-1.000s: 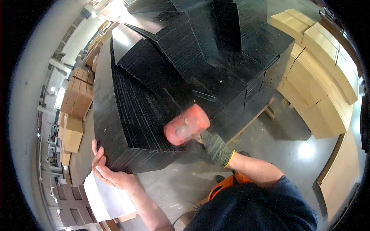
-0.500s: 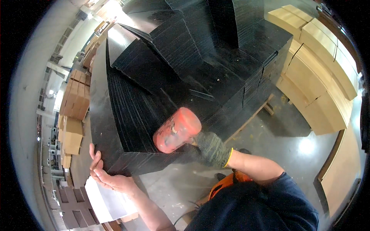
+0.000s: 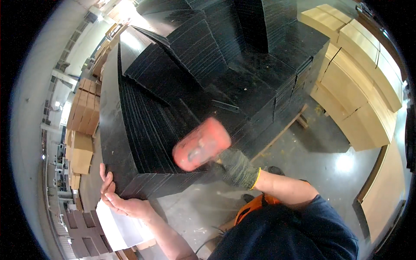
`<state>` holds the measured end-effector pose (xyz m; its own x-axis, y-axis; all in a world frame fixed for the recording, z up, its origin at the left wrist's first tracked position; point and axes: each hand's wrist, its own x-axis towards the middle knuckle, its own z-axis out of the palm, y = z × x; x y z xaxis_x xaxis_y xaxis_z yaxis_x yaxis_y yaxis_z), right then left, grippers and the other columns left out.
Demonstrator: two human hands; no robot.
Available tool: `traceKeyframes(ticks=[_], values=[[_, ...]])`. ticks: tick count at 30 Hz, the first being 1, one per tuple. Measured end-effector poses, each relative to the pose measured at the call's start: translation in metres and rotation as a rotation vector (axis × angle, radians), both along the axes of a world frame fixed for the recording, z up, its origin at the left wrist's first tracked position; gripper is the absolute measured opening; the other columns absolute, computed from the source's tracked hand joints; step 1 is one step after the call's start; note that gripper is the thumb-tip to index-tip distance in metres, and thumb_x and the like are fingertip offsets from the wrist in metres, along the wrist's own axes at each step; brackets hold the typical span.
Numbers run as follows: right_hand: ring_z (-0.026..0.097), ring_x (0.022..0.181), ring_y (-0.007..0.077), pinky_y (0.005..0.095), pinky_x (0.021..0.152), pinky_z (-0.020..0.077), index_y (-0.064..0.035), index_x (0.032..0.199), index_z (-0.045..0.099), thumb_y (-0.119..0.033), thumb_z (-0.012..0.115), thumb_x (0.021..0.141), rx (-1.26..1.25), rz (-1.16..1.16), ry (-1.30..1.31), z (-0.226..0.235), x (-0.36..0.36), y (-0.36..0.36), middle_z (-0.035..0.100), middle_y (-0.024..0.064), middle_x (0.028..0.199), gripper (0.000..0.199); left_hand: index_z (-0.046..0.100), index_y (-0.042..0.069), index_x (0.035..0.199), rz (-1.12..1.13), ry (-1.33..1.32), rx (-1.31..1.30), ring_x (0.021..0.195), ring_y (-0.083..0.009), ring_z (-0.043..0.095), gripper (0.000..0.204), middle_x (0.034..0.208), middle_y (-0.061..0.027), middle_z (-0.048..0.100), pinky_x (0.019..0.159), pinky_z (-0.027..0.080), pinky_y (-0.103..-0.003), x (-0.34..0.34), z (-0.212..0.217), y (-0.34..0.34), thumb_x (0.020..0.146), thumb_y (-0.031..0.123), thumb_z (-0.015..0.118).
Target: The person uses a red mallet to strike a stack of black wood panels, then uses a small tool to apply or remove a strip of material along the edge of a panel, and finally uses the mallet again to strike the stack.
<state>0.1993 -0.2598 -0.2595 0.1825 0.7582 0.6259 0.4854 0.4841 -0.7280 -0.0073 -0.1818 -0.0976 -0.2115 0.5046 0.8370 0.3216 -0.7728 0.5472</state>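
My right hand (image 3: 238,169), in a grey-green knit glove with a yellow cuff, is closed round the handle of a red mallet (image 3: 202,144). The mallet's head is smeared by motion, above the near edge of a stack of thin black sheets (image 3: 147,125); I cannot tell whether it touches them. Most of the handle is hidden behind the head and glove. My bare left hand (image 3: 125,201) lies against the stack's near left corner, fingers stretched and apart along its left side, palm low at the corner.
More black stacks (image 3: 260,82) of differing heights stand behind, on a wooden pallet (image 3: 299,119). Pale tan stacks (image 3: 359,95) rise on the right, with a tan board (image 3: 385,195) nearer. Brown cartons (image 3: 82,149) and a white sheet-like piece (image 3: 121,227) are on the left.
The mallet's head has shifted slightly up and to the right, with my right hand moving little. My left hand stays at the stack's corner.
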Motion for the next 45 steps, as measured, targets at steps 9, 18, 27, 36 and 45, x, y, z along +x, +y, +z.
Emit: traceKeyframes(ticks=[9,18,27,36,45], values=[[0.061,0.087,0.0415,0.0485,0.069,0.0472,-0.0076,0.105,0.062,-0.013,0.066,0.083,-0.292,0.017,0.181,-0.015,0.008,-0.015,0.063,0.0211,0.099,0.023,0.053,-0.001,0.096,-0.005,-0.043,-0.052,0.123,-0.0341,0.055,0.03,0.126,-0.0306,0.059,0.108,0.04,-0.045,0.002,0.0,-0.002,0.101,0.023,0.035],[0.057,0.077,0.0398,0.046,0.065,0.0443,-0.0065,0.094,0.058,-0.008,0.061,0.086,-0.205,0.008,0.141,-0.037,0.007,-0.03,0.059,0.0189,0.086,0.009,0.056,0.004,0.098,0.039,-0.017,-0.096,0.122,-0.0314,0.056,0.029,0.127,-0.0252,0.062,0.11,0.039,-0.043,-0.004,0.001,-0.001,0.1,0.024,0.035],[0.059,0.087,0.0396,0.0459,0.072,0.0463,-0.0072,0.107,0.057,-0.011,0.063,0.086,-0.485,0.065,0.16,-0.061,0.004,-0.037,0.061,0.0188,0.095,0.022,0.056,0.003,0.097,0.025,-0.028,-0.08,0.12,-0.031,0.057,0.03,0.127,-0.026,0.062,0.109,0.041,-0.042,-0.001,0.001,-0.001,0.099,0.025,0.036],[0.061,0.086,0.0426,0.05,0.072,0.0482,-0.0075,0.114,0.057,-0.013,0.065,0.083,-0.439,0.068,0.019,-0.088,-0.002,-0.038,0.063,0.0199,0.095,0.032,0.056,0.002,0.098,0.037,-0.039,-0.088,0.121,-0.0313,0.057,0.03,0.127,-0.0272,0.061,0.109,0.04,-0.042,-0.002,0.002,-0.002,0.099,0.024,0.036],[0.064,0.085,0.0424,0.0495,0.071,0.0504,-0.0124,0.116,0.06,-0.022,0.065,0.085,-0.463,0.146,0.123,-0.042,0.04,-0.033,0.066,0.0191,0.097,0.033,0.061,0.0,0.099,-0.001,-0.002,-0.047,0.12,-0.0301,0.058,0.036,0.129,-0.0215,0.062,0.108,0.043,-0.045,-0.006,-0.002,0.001,0.1,0.026,0.037]])
